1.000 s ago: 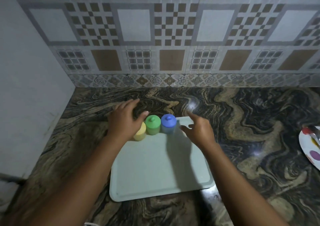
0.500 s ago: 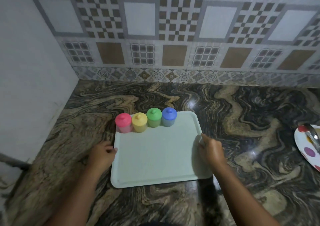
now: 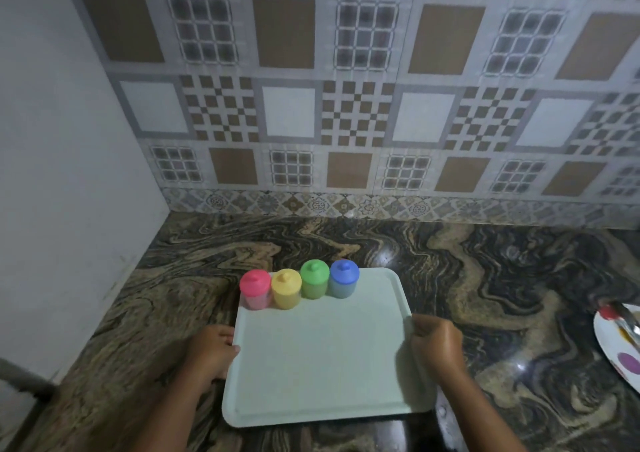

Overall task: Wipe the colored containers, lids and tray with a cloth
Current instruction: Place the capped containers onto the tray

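Note:
A pale green tray [image 3: 322, 365] lies on the marbled counter. Along its far edge stand lidded containers in a row: pink [image 3: 255, 289], yellow [image 3: 286, 288], green [image 3: 314, 279] and blue [image 3: 344, 279]. My left hand [image 3: 213, 351] grips the tray's left rim, fingers curled around the edge. My right hand [image 3: 436, 344] grips the right rim the same way. No cloth is in view.
A white plate with coloured dots [image 3: 620, 344] sits at the right edge, with a red-tipped utensil [image 3: 620, 316] on it. A white wall closes the left side and a tiled wall [image 3: 346, 105] the back. A dark bar [image 3: 20, 379] sticks out at lower left.
My hands left the containers and drew back to the tray's left and right rims, where they now grip it. The view has tilted upward.

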### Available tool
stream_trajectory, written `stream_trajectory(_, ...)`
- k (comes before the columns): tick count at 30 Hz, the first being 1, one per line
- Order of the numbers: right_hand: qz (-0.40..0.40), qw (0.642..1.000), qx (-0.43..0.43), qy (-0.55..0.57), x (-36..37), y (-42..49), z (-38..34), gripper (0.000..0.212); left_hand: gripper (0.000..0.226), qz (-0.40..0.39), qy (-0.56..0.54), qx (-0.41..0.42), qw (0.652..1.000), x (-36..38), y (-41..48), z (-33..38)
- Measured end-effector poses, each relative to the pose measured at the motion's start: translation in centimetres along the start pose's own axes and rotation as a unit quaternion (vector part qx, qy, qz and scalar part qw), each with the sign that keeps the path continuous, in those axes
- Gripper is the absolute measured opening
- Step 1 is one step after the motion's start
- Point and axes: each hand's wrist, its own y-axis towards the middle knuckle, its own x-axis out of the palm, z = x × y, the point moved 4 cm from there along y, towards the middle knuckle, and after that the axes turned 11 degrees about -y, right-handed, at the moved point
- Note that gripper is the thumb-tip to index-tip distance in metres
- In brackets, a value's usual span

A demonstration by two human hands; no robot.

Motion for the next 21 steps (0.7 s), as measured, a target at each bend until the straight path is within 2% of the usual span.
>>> stream_trajectory(6,0.005,1.000,-0.005,0.013,-1.0,2.5,-1.8,0.037,0.021,-0.005,-0.003,0.020,1.000,-0.2,2.3,5.0)
stream_trajectory(13,0.014,1.000,-0.003,0.007,-1.8,8.3,-5.6,0.041,0.018,-0.004,0.024,0.063,0.998,0.3,7.1,12.5)
stream_trajectory(21,0.020,0.999,0.021,0.025,0.0,14.8,-7.7,0.029,0.017,-0.003,0.045,0.055,0.997,2.3,13.3,15.5)
